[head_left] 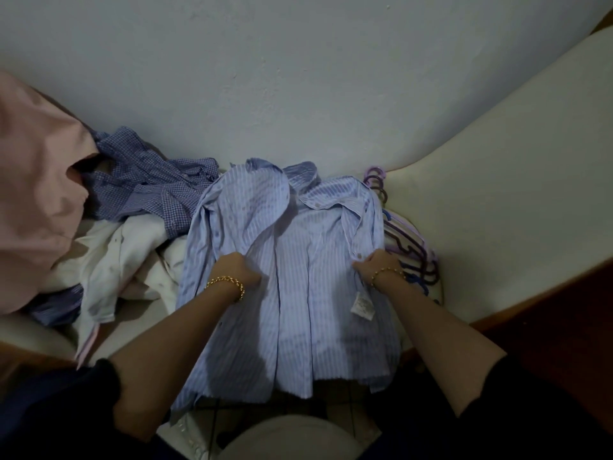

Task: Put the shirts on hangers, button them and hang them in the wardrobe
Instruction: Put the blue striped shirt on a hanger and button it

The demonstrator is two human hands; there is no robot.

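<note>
A light blue striped shirt (295, 293) lies spread open on the cream sofa (497, 210), collar toward the wall, its hem hanging over the front edge. My left hand (237, 268) grips the left front panel at mid-chest. My right hand (376, 263) pinches the right front edge near a button. Several purple and lilac hangers (414, 250) lie stacked under the shirt's right side, their hooks (376, 182) sticking out by the collar. No hanger shows inside the shirt.
To the left lie a blue checked shirt (149, 187), a white shirt (126, 260) and a pink shirt (36, 194) in a loose heap. A white wall (298, 78) stands behind. Dark wood floor (564, 327) shows at right.
</note>
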